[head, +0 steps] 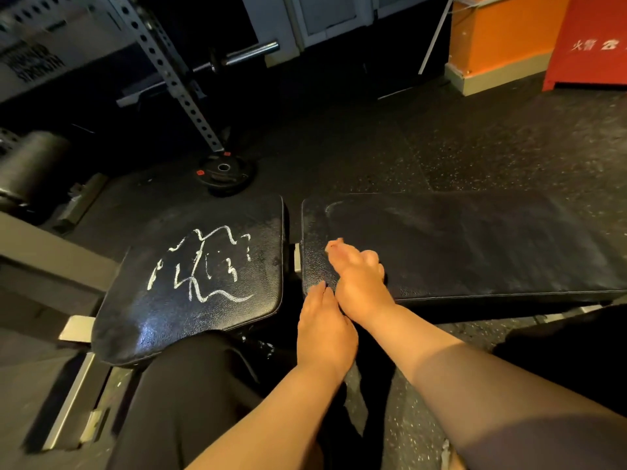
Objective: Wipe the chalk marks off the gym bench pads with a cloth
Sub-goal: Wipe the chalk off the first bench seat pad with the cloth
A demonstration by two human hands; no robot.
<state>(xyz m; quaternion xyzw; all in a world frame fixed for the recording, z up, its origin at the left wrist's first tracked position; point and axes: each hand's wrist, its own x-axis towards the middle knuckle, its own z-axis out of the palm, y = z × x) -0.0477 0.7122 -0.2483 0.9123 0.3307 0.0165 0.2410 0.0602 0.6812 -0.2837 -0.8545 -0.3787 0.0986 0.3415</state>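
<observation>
Chalk marks (203, 266) are sitting bright on the left pad (135, 320); the right pad (475, 252) is showing only faint smears. Hands are resting at its near-left corner, left hand (325, 330) flat, right hand (359, 283) curled, can't tell round what. No cloth showing; guessing the left pad is needing it next.

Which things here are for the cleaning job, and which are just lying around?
For the job: seat pad, chalk scribbles, long pad, left hand, right hand. No cloth shows.
Just lying about: weight plate, barbell, rack post, red box.
</observation>
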